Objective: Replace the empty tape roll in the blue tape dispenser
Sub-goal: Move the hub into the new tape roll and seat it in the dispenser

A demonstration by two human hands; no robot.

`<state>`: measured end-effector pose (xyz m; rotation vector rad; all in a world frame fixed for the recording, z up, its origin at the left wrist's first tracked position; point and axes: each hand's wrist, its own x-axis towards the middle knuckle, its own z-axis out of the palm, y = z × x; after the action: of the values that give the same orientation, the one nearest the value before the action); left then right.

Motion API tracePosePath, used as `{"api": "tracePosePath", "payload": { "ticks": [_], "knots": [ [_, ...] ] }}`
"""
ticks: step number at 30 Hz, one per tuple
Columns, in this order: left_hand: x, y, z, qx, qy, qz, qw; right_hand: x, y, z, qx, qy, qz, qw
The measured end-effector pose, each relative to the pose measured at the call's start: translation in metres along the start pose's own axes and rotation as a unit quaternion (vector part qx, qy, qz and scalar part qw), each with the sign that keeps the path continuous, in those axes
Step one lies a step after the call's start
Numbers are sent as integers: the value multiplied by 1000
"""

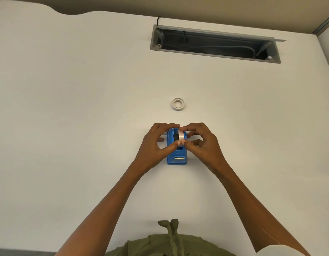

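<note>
The blue tape dispenser (177,154) stands on the white desk in the middle of the view, its metal cutter facing me. A white tape roll (181,136) sits upright in its cradle beside a black hub. My left hand (156,143) reaches in from the left, thumb and fingertips touching the roll and the dispenser's top. My right hand (200,143) pinches the roll from the right between thumb and forefinger. A thin, empty-looking whitish ring (178,104) lies flat on the desk a short way beyond the dispenser.
The white desk (86,126) stretches all around. An open grey cable hatch (214,43) with cords inside is set into the far right of the desk. My green clothing (169,244) shows at the near edge.
</note>
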<state>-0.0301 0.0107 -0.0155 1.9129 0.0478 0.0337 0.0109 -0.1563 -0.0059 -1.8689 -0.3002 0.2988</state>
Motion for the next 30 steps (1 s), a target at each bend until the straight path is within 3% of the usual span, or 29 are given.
{"api": "tracePosePath", "payload": {
  "ticks": [25,30],
  "knots": [
    [-1,-1,0,-9,2,-14,1000,21,-7,7,109,29,167,979],
    [-1,-1,0,0,0,-8,1000,16,-3,1,149,4,141,979]
  ]
}}
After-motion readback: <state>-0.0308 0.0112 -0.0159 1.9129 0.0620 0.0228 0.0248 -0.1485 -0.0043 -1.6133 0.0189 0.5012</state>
